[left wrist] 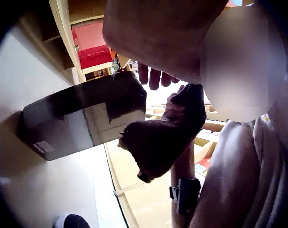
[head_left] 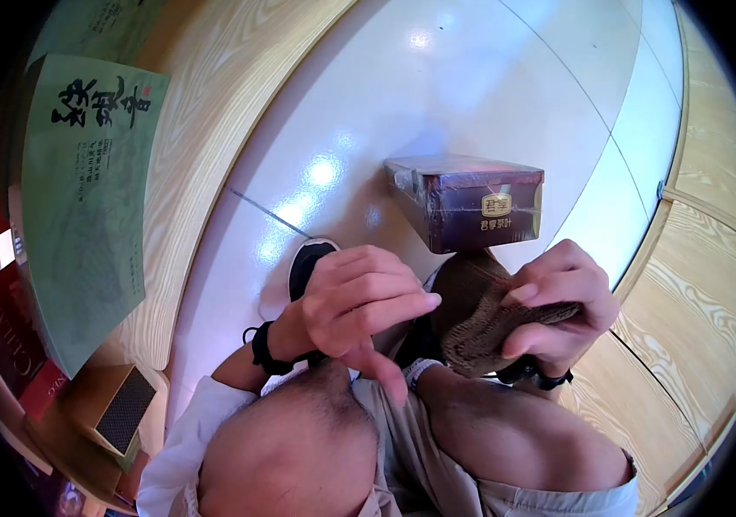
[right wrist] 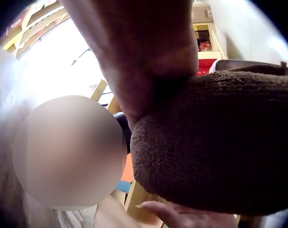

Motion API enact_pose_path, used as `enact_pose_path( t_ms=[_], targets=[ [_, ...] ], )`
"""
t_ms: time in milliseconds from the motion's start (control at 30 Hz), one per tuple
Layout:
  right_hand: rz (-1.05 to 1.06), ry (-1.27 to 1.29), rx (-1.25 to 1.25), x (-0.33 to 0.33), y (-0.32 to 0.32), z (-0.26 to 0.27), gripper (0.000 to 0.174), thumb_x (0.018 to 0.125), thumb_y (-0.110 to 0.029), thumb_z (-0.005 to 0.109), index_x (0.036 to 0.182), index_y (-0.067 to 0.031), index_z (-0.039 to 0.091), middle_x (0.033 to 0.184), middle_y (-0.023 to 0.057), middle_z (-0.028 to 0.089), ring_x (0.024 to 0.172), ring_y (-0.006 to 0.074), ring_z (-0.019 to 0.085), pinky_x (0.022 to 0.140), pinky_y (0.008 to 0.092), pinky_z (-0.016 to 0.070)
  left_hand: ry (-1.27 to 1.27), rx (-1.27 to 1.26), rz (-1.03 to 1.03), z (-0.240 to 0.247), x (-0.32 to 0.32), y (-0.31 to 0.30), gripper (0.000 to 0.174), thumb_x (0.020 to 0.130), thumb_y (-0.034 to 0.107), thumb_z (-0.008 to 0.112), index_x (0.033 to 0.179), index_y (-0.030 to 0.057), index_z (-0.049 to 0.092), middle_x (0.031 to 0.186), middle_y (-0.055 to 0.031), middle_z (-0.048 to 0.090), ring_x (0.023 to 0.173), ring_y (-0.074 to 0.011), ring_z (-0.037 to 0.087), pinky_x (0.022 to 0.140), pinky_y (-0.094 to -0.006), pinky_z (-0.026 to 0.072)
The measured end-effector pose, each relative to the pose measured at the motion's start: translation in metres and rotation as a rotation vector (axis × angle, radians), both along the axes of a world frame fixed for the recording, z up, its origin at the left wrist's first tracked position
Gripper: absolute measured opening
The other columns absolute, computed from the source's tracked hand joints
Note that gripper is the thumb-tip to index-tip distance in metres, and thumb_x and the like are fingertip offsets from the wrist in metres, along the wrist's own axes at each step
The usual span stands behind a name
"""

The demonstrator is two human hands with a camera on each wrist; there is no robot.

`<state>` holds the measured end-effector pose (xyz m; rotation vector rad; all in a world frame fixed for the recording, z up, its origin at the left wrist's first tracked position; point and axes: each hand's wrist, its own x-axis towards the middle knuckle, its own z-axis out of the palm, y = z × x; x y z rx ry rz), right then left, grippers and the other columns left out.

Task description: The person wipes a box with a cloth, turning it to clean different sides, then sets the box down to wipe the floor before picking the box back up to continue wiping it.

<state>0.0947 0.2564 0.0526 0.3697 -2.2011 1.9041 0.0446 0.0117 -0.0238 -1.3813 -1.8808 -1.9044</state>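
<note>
My right hand (head_left: 568,297) pinches a folded brown cloth (head_left: 475,323) between thumb and fingers, and the cloth hangs toward the middle, over the shins. Its knitted, towel-like weave fills much of the right wrist view, where the cloth (right wrist: 215,147) hides most of the fingers. To the left, my left hand (head_left: 363,302) is in the air above the knee with loosely bent fingers and nothing in them. Just beyond the cloth, a dark, glossy box (head_left: 484,207) with gold lettering stands on the floor. In the left wrist view the box (left wrist: 77,128) shows behind the cloth (left wrist: 156,142).
A pale tiled floor (head_left: 299,172) spreads ahead, with a shoe (head_left: 307,263) near the left hand. At left, a wooden ledge (head_left: 204,112) carries a green box (head_left: 88,215) with black characters and a small gold box (head_left: 118,409). Wood-grain panels (head_left: 669,319) line the right.
</note>
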Motion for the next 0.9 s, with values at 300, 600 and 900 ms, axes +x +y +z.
enact_pose_path(
  t_ms=[300, 600, 900],
  targets=[
    [-0.012, 0.191, 0.154, -0.013, -0.032, -0.016, 0.034, 0.076, -0.008, 0.097, 0.096, 0.0013, 0.071, 0.086, 0.0118, 0.065, 0.067, 0.0158, 0.064, 0.063, 0.0305, 0.0569, -0.181, -0.044, -0.166, -0.012, 0.003, 0.006, 0.073, 0.082, 0.043, 0.09, 0.128, -0.0006, 0.054, 0.111, -0.0196, 0.07, 0.092, -0.037, 0.075, 0.075, -0.0455, 0.0619],
    [-0.038, 0.234, 0.213, -0.025, -0.014, -0.02, 0.058, 0.073, -0.042, 0.095, 0.107, 0.0007, 0.074, 0.098, 0.0136, 0.072, 0.087, 0.0331, 0.075, 0.075, 0.037, 0.0614, -0.246, -0.042, -0.104, -0.023, 0.005, -0.021, 0.054, 0.088, 0.013, 0.085, 0.126, 0.0018, 0.05, 0.133, -0.0278, 0.061, 0.113, -0.0448, 0.071, 0.09, -0.048, 0.061],
    [0.018, 0.102, 1.018, -0.041, -0.008, -0.011, 0.091, 0.062, -0.036, 0.087, 0.145, -0.0076, 0.061, 0.133, 0.0118, 0.065, 0.126, 0.0331, 0.061, 0.108, 0.051, 0.0477, -0.325, -0.292, 0.233, -0.017, 0.0, -0.042, 0.026, 0.093, 0.01, 0.072, 0.112, -0.0046, 0.063, 0.092, -0.02, 0.075, 0.078, -0.0288, 0.076, 0.072, -0.0356, 0.0609]
  ],
)
